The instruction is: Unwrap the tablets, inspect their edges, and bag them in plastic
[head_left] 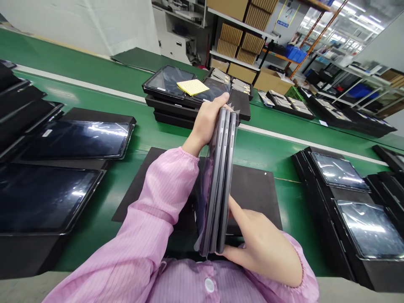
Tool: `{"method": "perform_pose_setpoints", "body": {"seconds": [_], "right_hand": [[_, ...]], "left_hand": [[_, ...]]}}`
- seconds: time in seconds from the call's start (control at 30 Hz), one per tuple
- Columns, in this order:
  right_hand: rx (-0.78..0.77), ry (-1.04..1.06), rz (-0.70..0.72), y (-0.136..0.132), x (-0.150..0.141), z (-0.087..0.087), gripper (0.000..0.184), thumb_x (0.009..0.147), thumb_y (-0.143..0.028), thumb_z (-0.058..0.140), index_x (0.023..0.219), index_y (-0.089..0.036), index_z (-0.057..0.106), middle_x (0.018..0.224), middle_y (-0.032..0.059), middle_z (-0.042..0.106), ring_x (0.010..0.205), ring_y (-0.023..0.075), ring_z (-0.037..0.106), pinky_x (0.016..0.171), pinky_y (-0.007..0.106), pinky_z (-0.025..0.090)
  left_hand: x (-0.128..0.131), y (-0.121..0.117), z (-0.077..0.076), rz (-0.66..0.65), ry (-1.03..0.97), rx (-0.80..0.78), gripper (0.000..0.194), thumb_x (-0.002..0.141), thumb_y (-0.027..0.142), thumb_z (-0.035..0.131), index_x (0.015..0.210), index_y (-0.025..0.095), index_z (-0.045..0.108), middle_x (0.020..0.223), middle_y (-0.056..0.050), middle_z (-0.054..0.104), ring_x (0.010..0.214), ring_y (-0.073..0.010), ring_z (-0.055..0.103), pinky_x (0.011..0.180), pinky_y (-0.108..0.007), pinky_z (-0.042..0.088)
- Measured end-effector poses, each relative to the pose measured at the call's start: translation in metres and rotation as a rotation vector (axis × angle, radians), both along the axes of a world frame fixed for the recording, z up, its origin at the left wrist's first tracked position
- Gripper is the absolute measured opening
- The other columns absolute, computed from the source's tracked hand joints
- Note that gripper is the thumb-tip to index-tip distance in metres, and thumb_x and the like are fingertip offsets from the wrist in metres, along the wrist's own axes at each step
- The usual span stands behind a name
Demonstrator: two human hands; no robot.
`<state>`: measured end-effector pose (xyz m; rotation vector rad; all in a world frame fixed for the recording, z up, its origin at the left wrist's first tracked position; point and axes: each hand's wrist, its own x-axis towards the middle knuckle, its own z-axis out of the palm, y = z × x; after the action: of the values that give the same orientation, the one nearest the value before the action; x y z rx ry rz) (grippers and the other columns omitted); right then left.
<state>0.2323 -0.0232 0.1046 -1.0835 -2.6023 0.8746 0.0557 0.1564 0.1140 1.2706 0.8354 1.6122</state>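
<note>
Three tablets (220, 176) in clear film stand on edge together, held between my two hands over a black mat (255, 193). My left hand (206, 120) grips their far upper end, its thumb lying over the top. Near the lower end, my right hand (252, 235) supports them from the right, fingers closed against the side. The tablets' narrow edges with long side buttons face up toward me. My left fingertips are hidden behind the stack. Beyond my hands, a yellow dotted pad (193, 87) rests on tablets in a stacked black tray (176, 107).
At left, black trays hold large tablets (82, 136). More tablets (339, 170) lie in stacked trays at right. A white line (271, 134) crosses the green work surface (261, 153). Farther off are trays of small parts (290, 103) and shelves with cardboard boxes (229, 40).
</note>
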Motion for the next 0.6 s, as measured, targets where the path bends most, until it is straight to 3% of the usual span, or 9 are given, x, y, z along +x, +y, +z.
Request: {"method": "perform_pose_setpoints", "body": {"seconds": [0.27, 0.43, 0.6], "right_hand": [[0.187, 0.051, 0.035, 0.000, 0.002, -0.006, 0.098, 0.090, -0.015, 0.058, 0.163, -0.024, -0.007, 0.123, 0.0118, 0.074, 0.100, 0.0292, 0.076, 0.078, 0.043, 0.065], [0.141, 0.074, 0.031, 0.006, 0.002, -0.010, 0.110, 0.086, -0.017, 0.068, 0.162, -0.029, -0.010, 0.135, 0.0121, 0.069, 0.113, 0.0293, 0.073, 0.088, 0.044, 0.064], [0.071, 0.041, -0.020, 0.009, 0.006, -0.011, 0.110, 0.083, -0.017, 0.070, 0.164, -0.027, -0.004, 0.132, 0.0123, 0.070, 0.115, 0.0295, 0.072, 0.092, 0.046, 0.062]], "left_hand": [[-0.009, -0.025, 0.030, -0.005, -0.102, 0.089, 0.086, 0.089, 0.084, 0.026, 0.043, 0.020, 0.059, 0.043, -0.005, 0.053, 0.041, -0.0124, 0.048, 0.045, -0.031, 0.039], [-0.008, -0.015, 0.022, 0.027, -0.081, 0.070, 0.081, 0.091, 0.080, 0.029, 0.046, 0.021, 0.060, 0.044, -0.005, 0.055, 0.041, -0.0135, 0.051, 0.045, -0.032, 0.043], [-0.007, -0.004, 0.008, 0.038, -0.040, 0.071, 0.068, 0.095, 0.071, 0.040, 0.058, 0.023, 0.070, 0.045, -0.002, 0.058, 0.048, -0.0152, 0.060, 0.051, -0.029, 0.049]]}}
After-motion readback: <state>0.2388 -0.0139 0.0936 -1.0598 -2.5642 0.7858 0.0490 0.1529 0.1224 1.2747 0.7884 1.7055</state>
